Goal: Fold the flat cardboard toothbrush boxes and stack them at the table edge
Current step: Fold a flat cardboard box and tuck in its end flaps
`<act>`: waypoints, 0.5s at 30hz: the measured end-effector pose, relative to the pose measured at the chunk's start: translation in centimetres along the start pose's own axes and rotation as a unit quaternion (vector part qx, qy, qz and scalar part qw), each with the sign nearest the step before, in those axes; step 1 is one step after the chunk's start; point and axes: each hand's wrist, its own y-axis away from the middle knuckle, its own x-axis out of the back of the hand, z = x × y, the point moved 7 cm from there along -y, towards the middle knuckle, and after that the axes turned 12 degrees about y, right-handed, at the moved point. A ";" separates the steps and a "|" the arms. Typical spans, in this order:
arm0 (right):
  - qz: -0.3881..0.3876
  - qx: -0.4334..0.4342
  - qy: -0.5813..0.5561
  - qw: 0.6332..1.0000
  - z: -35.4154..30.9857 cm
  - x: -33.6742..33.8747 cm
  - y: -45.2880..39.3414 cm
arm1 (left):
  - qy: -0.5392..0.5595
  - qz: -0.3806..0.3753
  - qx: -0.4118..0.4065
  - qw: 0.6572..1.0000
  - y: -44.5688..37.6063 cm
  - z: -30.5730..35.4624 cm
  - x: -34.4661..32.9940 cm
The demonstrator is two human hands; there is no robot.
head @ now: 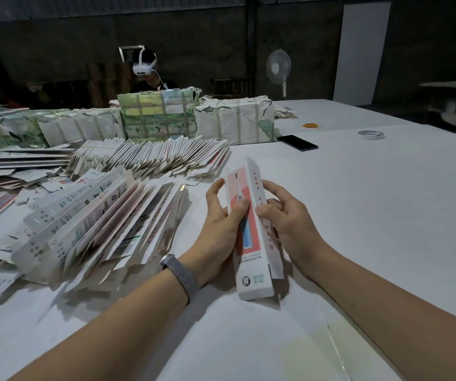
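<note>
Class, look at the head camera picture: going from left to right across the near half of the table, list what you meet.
Fanned heap of flat boxes → left hand → toothbrush box held between both hands → right hand → bare white table.

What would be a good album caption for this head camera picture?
Both hands, left and right, hold a toothbrush box above the white table, beside fanned flat boxes.

Bare forearms, no sleeves — silver mesh wristband on left wrist.
</note>
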 end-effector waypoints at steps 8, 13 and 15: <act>-0.004 -0.005 -0.006 1.000 0.4 0.0 -0.3 | -0.024 0.027 -0.002 0.999 -0.5 -0.3 0.6; 0.005 -0.020 -0.014 1.000 0.8 0.2 -0.6 | -0.039 0.011 0.017 0.999 0.0 -0.1 0.4; 0.014 -0.027 -0.024 0.999 0.8 0.4 -0.6 | -0.044 0.005 0.015 0.999 0.1 -0.1 0.2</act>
